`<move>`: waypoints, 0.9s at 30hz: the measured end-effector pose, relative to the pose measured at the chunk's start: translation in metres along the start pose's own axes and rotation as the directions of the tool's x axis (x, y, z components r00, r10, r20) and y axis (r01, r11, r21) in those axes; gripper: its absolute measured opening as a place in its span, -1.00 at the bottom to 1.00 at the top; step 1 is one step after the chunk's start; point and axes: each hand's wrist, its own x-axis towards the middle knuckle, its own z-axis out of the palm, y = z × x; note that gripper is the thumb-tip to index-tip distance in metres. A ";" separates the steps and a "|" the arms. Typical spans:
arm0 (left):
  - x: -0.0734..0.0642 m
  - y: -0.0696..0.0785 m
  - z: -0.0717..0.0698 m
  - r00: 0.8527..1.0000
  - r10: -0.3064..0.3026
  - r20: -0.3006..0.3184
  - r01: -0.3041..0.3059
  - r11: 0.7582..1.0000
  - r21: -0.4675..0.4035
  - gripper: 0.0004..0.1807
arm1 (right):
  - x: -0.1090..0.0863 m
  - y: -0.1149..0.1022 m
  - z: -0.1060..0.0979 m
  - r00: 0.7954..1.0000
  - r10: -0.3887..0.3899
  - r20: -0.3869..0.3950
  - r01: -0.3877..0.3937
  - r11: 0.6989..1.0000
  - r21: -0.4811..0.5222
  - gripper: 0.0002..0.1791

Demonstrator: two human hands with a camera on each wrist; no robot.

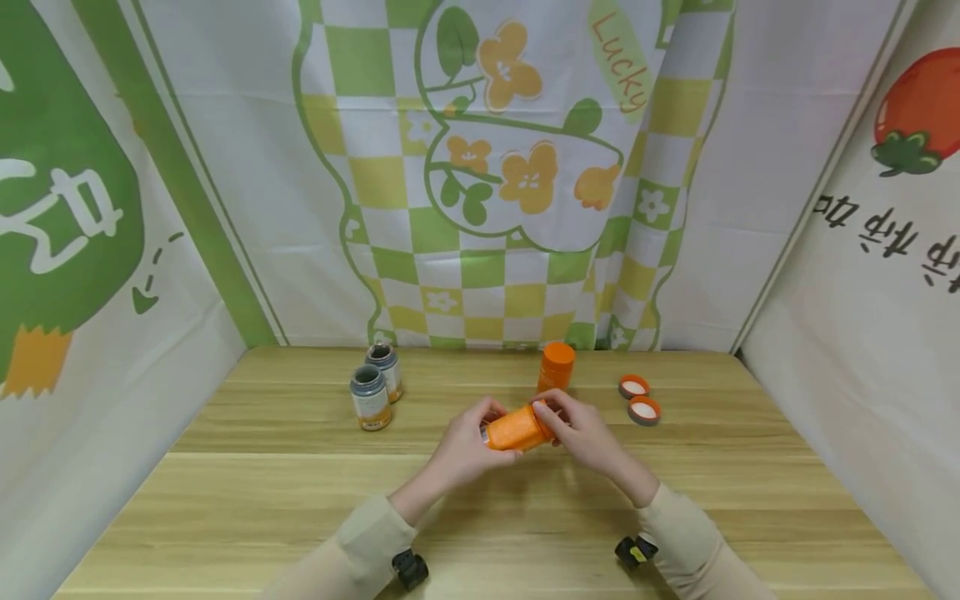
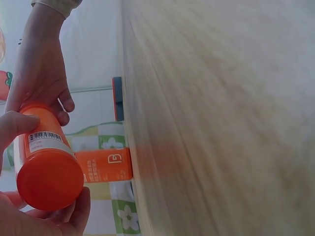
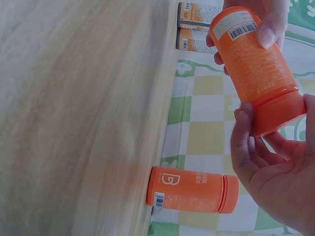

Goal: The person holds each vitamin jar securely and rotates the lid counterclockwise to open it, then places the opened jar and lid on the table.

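An orange bottle (image 1: 515,429) is held tilted above the table between both hands. My left hand (image 1: 468,446) grips its body near the base, with the thumb along the side. Around the orange cap (image 3: 279,114), the fingers of my right hand (image 1: 585,431) are curled; the cap sits on the bottle. A white label with a barcode (image 3: 242,29) shows near the base. Just behind the hands, a second orange bottle (image 1: 557,367) stands upright on the table with its cap on.
Two uncapped grey-and-orange jars (image 1: 371,398) stand at the left, one behind the other. Two grey-and-orange lids (image 1: 644,411) lie with their pale insides up at the right. The wooden table (image 1: 300,500) ends at a patterned curtain (image 1: 480,275).
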 end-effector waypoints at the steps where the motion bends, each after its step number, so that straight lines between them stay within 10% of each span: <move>1: 0.000 0.000 0.000 1.000 0.002 0.001 -0.002 1.000 -0.001 -0.49 | 0.000 0.000 0.000 1.000 0.004 -0.002 -0.004 1.000 0.002 -0.68; 27: -0.001 0.002 0.001 0.999 0.045 0.012 -0.045 0.998 0.052 -0.44 | 0.000 -0.004 0.004 0.989 0.134 -0.067 -0.134 0.991 0.002 -0.63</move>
